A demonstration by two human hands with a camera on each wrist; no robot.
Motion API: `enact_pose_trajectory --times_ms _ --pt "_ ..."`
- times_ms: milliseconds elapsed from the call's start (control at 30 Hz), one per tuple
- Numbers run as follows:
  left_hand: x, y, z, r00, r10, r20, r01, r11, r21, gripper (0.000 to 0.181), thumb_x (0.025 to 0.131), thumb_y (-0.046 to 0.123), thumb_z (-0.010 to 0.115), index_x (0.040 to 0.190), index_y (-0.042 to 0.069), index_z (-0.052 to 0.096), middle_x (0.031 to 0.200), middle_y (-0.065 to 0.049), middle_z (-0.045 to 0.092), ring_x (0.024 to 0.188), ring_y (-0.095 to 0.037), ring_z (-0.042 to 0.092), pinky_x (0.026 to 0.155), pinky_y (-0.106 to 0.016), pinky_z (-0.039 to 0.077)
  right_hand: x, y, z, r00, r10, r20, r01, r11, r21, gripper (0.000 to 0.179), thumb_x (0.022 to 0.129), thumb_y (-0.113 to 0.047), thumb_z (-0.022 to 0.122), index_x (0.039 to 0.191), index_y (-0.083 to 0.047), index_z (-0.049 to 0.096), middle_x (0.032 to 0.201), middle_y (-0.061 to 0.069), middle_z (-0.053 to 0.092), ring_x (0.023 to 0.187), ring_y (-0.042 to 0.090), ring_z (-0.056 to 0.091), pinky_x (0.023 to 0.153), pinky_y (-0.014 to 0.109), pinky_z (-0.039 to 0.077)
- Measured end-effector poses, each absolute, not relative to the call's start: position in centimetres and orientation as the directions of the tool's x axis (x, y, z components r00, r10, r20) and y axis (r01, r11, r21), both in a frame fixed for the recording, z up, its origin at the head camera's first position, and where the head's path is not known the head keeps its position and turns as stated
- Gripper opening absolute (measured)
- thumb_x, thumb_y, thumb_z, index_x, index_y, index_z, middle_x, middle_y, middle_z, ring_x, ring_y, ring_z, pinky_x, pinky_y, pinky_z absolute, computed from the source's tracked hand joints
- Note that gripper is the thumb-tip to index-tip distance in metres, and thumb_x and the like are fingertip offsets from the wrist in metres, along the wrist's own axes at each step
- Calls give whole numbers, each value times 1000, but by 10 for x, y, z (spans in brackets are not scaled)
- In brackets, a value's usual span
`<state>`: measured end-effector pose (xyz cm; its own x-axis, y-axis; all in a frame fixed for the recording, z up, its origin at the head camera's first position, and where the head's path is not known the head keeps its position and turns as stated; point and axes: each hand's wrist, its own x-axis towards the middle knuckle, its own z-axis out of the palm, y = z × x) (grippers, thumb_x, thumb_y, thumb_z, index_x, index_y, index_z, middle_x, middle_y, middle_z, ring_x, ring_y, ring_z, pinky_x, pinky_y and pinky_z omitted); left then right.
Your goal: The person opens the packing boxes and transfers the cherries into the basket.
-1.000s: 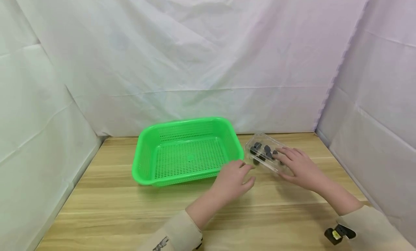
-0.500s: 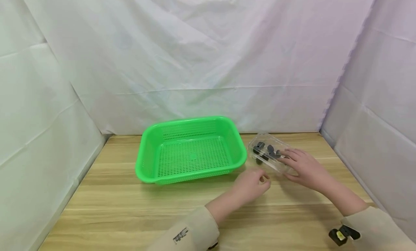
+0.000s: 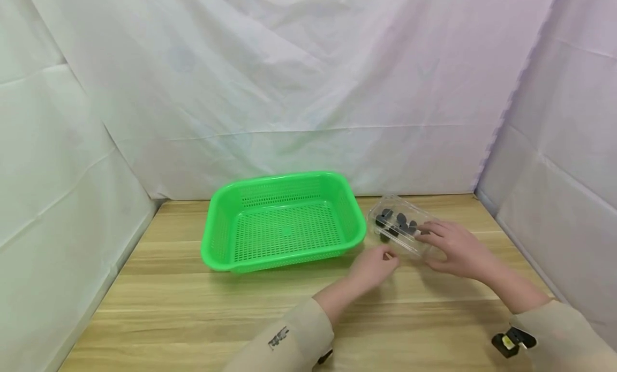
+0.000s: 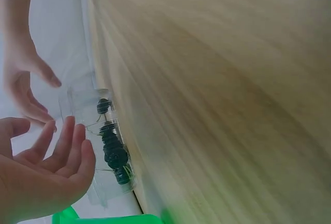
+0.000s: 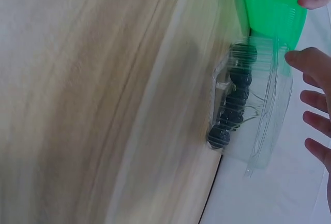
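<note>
A clear plastic box [image 3: 409, 243] with a lid stands on the table, to the right of a green basket [image 3: 284, 262]. Inside it lie several dark round fruits [image 5: 235, 97] with thin green stems, whose kind I cannot tell. My right hand [image 3: 455, 249] is at the box's right end, fingers spread and slightly bent above it, thumb [image 5: 305, 61] close to the lid's edge. Whether it touches the plastic is unclear. My left hand [image 3: 373, 267] hovers in front of the box's near left side, fingers loosely bent, holding nothing.
The basket has perforated walls and floor. It stands toward the back of the wooden table [image 3: 193, 318]. White cloth [image 3: 289, 83] hangs behind and along both sides. A small black device [image 3: 513, 341] is strapped at the right sleeve.
My left hand has moved right, from the basket's near corner to in front of the box, its fingers bending more. The right hand has stayed at the box's right end.
</note>
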<state>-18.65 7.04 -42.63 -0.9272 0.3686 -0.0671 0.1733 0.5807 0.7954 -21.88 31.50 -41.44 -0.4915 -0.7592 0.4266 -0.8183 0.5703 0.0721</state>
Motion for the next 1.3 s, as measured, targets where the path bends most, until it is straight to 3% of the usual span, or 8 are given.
enact_pose_trajectory --times_ms 200,467,700,1033,1300 --pt "-192 70 -425 -929 334 -157 27 486 873 19 93 28 61 98 12 69 76 6 63 68 -9 57 63 -27 48 -226 321 -409 -521 -778 351 -813 578 73 60 56 -24 90 109 -6 70 119 19 62 108 40 57 82 57 47" --pt "-193 66 -425 -901 394 -180 10 435 900 21 95 25 60 100 6 68 76 -2 68 71 -16 63 63 -27 49 -229 320 -397 -647 -746 155 -748 661 62 68 63 -24 90 124 -4 65 132 22 56 118 44 51 91 61 42" --pt "-191 69 -426 -870 385 -308 -198 297 934 25 97 22 53 107 3 67 81 -8 71 82 -30 69 74 -43 54 -235 319 -392 -698 -714 53 -712 700 55 70 68 -18 87 130 -2 60 139 23 51 123 46 47 95 61 40" --pt "-195 69 -427 -857 356 -371 -284 274 919 29 96 22 53 114 6 69 83 -8 72 81 -28 69 65 -35 52 -236 318 -397 -701 -711 56 -709 703 49 60 71 -17 84 126 -4 65 132 20 57 111 42 58 88 57 46" --pt "-196 68 -430 -847 375 -377 -295 257 920 31 95 22 53 116 5 67 84 -8 72 85 -30 70 63 -32 50 -230 314 -403 -672 -723 161 -718 689 102 53 72 -29 84 117 -5 70 121 19 64 104 38 62 84 55 49"
